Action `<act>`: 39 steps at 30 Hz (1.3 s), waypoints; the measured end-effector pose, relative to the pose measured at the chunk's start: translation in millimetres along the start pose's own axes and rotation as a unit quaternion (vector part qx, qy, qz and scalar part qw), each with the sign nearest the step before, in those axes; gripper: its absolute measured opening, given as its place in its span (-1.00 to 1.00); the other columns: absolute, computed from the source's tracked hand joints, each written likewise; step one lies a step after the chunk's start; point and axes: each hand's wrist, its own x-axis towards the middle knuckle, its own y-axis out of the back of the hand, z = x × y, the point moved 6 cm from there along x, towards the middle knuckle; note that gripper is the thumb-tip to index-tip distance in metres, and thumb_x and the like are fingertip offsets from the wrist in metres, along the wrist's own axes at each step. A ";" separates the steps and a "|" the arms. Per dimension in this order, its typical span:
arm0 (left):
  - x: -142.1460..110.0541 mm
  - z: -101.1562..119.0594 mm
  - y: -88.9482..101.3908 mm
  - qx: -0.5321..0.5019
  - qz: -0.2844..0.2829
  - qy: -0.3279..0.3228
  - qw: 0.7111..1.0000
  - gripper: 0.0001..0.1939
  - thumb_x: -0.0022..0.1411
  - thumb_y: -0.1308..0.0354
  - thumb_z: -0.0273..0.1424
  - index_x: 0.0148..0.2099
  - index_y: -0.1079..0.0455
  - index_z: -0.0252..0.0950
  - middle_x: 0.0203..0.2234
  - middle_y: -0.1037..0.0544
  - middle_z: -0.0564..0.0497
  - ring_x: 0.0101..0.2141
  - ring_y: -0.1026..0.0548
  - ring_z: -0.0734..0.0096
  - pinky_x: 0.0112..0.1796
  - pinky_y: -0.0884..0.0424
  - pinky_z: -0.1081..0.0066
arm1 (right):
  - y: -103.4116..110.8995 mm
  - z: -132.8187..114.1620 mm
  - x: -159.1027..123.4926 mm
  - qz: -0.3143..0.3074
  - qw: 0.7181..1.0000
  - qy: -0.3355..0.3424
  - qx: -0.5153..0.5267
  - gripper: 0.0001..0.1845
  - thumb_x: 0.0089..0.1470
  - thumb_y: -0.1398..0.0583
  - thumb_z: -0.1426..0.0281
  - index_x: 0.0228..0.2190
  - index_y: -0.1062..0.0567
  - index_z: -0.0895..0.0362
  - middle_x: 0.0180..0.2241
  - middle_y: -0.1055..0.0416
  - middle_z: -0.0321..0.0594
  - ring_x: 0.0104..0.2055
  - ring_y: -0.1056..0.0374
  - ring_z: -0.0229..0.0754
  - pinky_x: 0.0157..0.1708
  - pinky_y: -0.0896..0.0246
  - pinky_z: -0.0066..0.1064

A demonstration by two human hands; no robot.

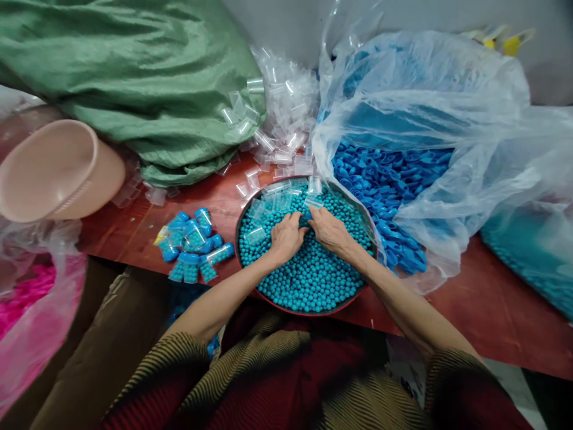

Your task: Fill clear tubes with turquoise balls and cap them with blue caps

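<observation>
A round tray (238,239) with a dark red rim is filled with small turquoise beads (308,286). Over its middle, my left hand (286,236) and my right hand (331,230) meet almost fingertip to fingertip, both with curled, closed fingers. Whatever they grip between them is small and mostly hidden; I cannot make it out. Clear plastic tubes (280,200) lie on the beads along the far side, one of them right by my right fingertips. To the left of the tray, several bead-filled tubes with blue caps (194,236) are heaped on the red table (134,236).
Behind the tray spreads a pile of clear tubes (290,119) beside a green sack (179,89). A plastic bag of blue caps or spoon-like pieces (394,179) stands at right, near a bag of turquoise beads (523,257). Far left are a beige tub (89,185) and pink pieces (31,292).
</observation>
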 end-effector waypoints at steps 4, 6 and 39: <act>-0.1 3.7 -9.2 0.037 -0.026 0.007 0.999 -0.69 0.23 -0.06 -0.23 0.00 -0.32 -0.20 -0.15 -0.44 -0.06 -0.20 -0.50 0.19 -0.25 -0.37 0.32 | -16.9 8.0 -15.2 -0.035 0.999 0.022 0.006 -0.53 0.22 0.13 0.48 0.13 -0.20 0.28 -0.18 -0.38 0.03 -0.18 -0.33 -0.07 -0.25 -0.22 -0.34; -0.7 6.7 -11.9 0.056 -0.043 0.002 0.997 -0.68 0.21 -0.09 -0.22 -0.02 -0.31 -0.20 -0.13 -0.42 -0.07 -0.21 -0.50 0.19 -0.27 -0.37 0.32 | -20.5 20.1 -27.0 -0.048 0.999 0.007 0.008 -0.56 0.21 0.13 0.49 0.07 -0.29 0.27 -0.20 -0.41 0.02 -0.18 -0.35 -0.07 -0.21 -0.23 -0.33; -18.1 4.6 -17.9 -0.519 -0.180 0.006 0.836 -0.47 0.08 -0.08 -0.41 0.13 -0.15 -0.26 -0.44 -0.35 0.09 -0.65 -0.30 0.64 -0.71 -0.16 0.61 | 17.2 12.0 -40.3 0.071 0.902 -0.053 0.423 -0.76 0.06 -0.13 0.31 -0.41 -0.58 0.13 -0.57 -0.44 -0.33 -0.52 -0.29 -0.29 -0.46 -0.15 -0.47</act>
